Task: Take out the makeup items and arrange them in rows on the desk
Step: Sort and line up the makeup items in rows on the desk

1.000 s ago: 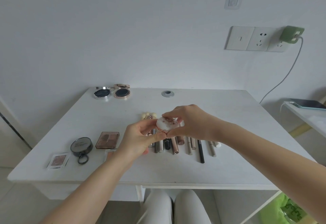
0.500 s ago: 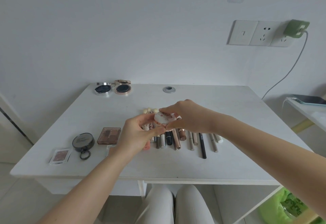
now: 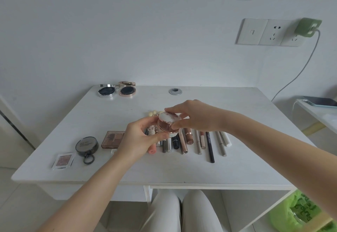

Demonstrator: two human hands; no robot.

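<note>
Fingers of both hands now tilt the round compact open.

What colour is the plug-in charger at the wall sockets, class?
Green; the charger shows best in the head view, the only view, at the upper right.

- Soft, even daylight fills the scene; its source is outside the view.
- The white tabletop and wall look bright and slightly bluish, without glare.
- Shadows are faint and diffuse.
- Wide-angle distortion bends the edges.
- Fine detail is slightly soft.
</note>
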